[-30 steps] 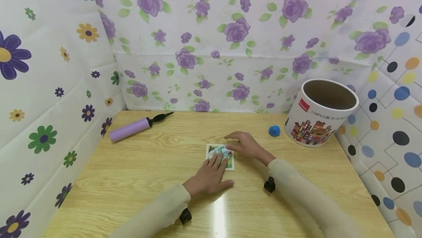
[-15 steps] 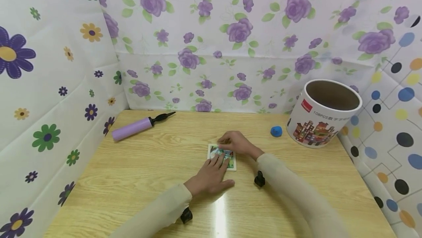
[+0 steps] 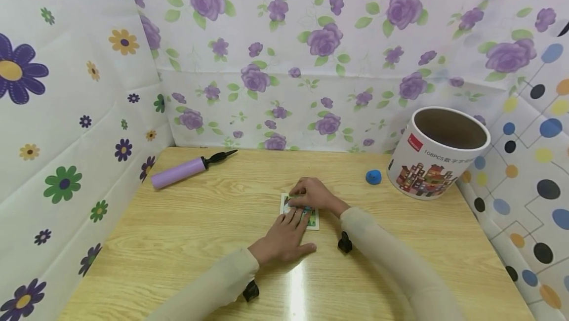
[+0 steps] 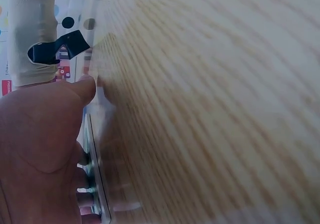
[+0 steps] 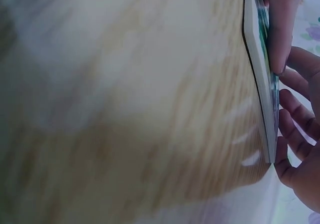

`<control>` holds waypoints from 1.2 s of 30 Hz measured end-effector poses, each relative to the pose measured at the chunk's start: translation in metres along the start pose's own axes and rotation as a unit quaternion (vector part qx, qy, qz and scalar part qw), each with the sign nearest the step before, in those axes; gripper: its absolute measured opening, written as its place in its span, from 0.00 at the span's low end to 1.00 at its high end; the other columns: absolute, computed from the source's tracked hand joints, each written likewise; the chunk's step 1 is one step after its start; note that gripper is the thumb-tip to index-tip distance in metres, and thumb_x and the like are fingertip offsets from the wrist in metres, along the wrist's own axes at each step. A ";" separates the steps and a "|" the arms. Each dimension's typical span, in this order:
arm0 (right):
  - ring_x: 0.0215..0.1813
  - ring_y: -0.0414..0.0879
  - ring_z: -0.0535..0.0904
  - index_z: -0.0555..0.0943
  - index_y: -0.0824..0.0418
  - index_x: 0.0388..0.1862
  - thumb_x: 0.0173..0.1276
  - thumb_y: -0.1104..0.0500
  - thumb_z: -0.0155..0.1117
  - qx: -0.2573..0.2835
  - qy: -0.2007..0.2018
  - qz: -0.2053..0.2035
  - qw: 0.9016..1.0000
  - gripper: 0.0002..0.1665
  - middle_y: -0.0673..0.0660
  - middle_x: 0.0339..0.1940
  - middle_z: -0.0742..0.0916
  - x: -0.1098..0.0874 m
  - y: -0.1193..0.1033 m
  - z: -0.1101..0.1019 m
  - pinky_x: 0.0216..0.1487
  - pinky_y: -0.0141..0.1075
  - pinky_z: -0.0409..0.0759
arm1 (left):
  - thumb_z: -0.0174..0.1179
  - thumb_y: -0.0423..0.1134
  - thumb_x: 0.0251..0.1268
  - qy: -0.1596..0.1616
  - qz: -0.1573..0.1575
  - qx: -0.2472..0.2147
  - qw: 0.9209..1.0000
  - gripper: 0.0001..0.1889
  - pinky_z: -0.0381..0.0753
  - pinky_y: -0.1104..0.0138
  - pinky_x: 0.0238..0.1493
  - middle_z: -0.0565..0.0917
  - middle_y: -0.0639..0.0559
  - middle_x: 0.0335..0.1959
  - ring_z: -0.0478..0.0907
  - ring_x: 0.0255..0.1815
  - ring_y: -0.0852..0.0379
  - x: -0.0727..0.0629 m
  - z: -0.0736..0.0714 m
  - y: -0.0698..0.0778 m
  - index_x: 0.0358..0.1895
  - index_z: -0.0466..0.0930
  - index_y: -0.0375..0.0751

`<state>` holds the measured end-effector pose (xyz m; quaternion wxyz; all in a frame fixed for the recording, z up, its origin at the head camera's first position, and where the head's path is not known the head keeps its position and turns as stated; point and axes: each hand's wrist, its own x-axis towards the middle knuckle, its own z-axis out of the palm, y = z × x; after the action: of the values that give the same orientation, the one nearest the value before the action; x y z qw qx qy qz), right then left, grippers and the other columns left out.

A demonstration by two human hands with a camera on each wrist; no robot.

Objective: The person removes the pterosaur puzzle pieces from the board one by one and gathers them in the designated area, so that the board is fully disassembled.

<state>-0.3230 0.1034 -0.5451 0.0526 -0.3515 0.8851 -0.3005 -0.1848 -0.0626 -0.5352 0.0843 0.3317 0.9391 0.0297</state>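
Observation:
A small square picture board point(image 3: 314, 220) with a white border and a bright cartoon print lies flat on the table. My left hand point(image 3: 284, 242) rests on its near part, fingers extended and thumb out to the side. Over the far part bends my right hand point(image 3: 314, 195), fingers loosely curved. In the right wrist view the right fingertips point(image 5: 284, 149) are right at the printed face, and the board's pale edge point(image 5: 263, 83) shows it is thin. The left wrist view has the left hand point(image 4: 40, 139) along the board's edge point(image 4: 97, 176). Both hands hide much of the print.
On the wooden table point(image 3: 200, 242), a purple hand pump point(image 3: 180, 173) with a black nozzle lies at the back left. A small blue lump point(image 3: 373, 177) sits at the back right, beside a large white printed bucket point(image 3: 437, 158). Patterned cloths point(image 3: 275, 54) hang around the table.
My right hand has moved left over the far part of the board, with its fingers more bent. The left hand has stayed in place on the board.

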 end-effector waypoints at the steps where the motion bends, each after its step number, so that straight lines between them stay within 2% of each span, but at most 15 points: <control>1: 0.40 0.37 0.80 0.92 0.51 0.46 0.64 0.43 0.76 0.000 0.000 0.003 1.000 0.17 0.46 0.40 0.86 0.000 -0.002 0.000 0.43 0.36 0.81 | 0.37 0.70 0.78 0.000 0.001 0.002 1.000 0.47 0.59 0.45 0.76 0.49 0.36 0.83 0.46 0.83 0.39 0.000 0.000 0.000 0.83 0.46 0.36; 9: 0.40 0.39 0.80 0.92 0.52 0.43 0.62 0.44 0.78 0.004 -0.002 0.026 1.000 0.16 0.47 0.41 0.86 0.001 -0.009 -0.001 0.43 0.37 0.81 | 0.38 0.69 0.78 -0.008 0.001 -0.005 1.000 0.46 0.57 0.45 0.77 0.48 0.35 0.83 0.45 0.84 0.39 -0.002 -0.003 0.001 0.83 0.46 0.35; 16: 0.38 0.38 0.79 0.92 0.49 0.40 0.63 0.43 0.77 0.005 -0.004 0.015 1.000 0.13 0.46 0.40 0.86 0.002 -0.007 0.000 0.40 0.36 0.80 | 0.38 0.69 0.78 -0.006 0.002 -0.012 1.000 0.47 0.57 0.46 0.78 0.47 0.35 0.83 0.45 0.84 0.39 -0.002 -0.003 0.002 0.83 0.45 0.34; 24: 0.39 0.39 0.78 0.90 0.48 0.42 0.62 0.43 0.78 -0.006 -0.022 0.039 0.999 0.15 0.45 0.39 0.85 0.004 -0.011 0.000 0.44 0.37 0.79 | 0.40 0.68 0.78 -0.035 -0.016 -0.045 0.998 0.48 0.52 0.50 0.80 0.46 0.36 0.84 0.43 0.85 0.42 0.000 -0.012 0.010 0.82 0.45 0.31; 29: 0.42 0.40 0.78 0.90 0.49 0.43 0.61 0.43 0.78 -0.005 -0.032 0.049 0.998 0.16 0.46 0.43 0.85 0.004 -0.014 -0.002 0.47 0.39 0.80 | 0.40 0.68 0.78 -0.040 -0.014 -0.044 0.998 0.48 0.53 0.50 0.80 0.47 0.37 0.84 0.43 0.84 0.42 0.000 -0.015 0.011 0.82 0.45 0.30; 36: 0.40 0.41 0.78 0.91 0.51 0.44 0.61 0.44 0.79 -0.004 -0.031 0.053 0.998 0.16 0.47 0.42 0.85 0.004 -0.015 -0.001 0.45 0.39 0.80 | 0.41 0.67 0.78 -0.033 -0.003 -0.018 0.999 0.47 0.54 0.53 0.80 0.49 0.37 0.83 0.46 0.84 0.42 -0.002 -0.016 0.010 0.81 0.47 0.30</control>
<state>-0.3178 0.0924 -0.5350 0.0942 -0.3134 0.9017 -0.2824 -0.1802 -0.0557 -0.5180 0.1214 0.3286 0.9360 0.0354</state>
